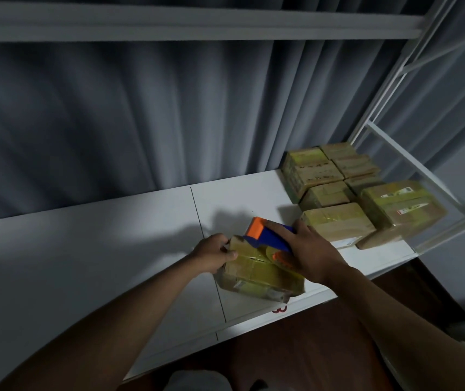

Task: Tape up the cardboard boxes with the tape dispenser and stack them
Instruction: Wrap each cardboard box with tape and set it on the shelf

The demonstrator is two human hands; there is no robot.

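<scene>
right hand (314,251) presses tape dispenser (271,238) onto box (256,275); left hand (214,253) grips it.

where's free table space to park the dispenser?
Free: the white table left of the box being taped, from the left hand out to the left edge, back to the curtain. A smaller patch lies behind the tape dispenser, up to the curtain. Crowded: the right end, where taped boxes sit packed against the rack frame. The right hand holds the dispenser.

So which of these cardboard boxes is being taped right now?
The box nearest the table's front edge: left hand grips it, right hand presses the tape dispenser on it; the others sit untouched behind.
</scene>
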